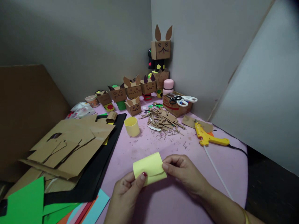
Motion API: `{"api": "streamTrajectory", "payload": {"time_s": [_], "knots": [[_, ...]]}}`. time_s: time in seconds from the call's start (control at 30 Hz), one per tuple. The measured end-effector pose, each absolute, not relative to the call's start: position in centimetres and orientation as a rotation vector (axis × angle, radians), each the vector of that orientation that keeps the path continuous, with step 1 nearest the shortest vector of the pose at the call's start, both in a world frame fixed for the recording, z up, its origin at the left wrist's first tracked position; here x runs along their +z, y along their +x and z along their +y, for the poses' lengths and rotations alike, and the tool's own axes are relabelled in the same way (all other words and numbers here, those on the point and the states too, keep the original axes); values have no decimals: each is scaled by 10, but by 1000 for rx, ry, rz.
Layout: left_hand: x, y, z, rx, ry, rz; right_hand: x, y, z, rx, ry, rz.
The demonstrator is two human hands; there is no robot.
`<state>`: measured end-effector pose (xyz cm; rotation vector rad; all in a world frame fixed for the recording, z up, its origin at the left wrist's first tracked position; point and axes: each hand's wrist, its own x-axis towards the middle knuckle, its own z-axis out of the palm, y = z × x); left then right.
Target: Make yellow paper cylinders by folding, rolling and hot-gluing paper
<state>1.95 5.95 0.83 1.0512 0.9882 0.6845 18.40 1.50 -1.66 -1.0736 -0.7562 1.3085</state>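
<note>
Pink tabletop [144, 149] jammed into a grey corner was my whole workspace. Both hands pinched the curled yellow paper [149, 168] down at six o'clock: my left hand [127, 193] had its thumb on the lower edge and my right hand [184, 174] nipped the overlap. I reckoned the curl could spring open if either pinch slackened, or crease if I squeezed. The glue gun [207, 137] lay at two o'clock, cardboard scraps [162, 119] at twelve, brown sheets [72, 146] at nine.
</note>
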Motion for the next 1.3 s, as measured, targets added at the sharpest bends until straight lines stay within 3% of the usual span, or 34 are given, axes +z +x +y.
{"api": "streamTrajectory", "payload": {"time_s": [0.23, 0.7, 1.3], "knots": [[9, 19, 61, 602, 1014, 938, -17, 186, 18, 1479, -997, -586], [7, 18, 62, 581, 962, 931, -17, 187, 17, 1477, -968, -599], [-4, 13, 65, 720, 1045, 919, -21, 188, 15, 1183, -1185, -846]]}}
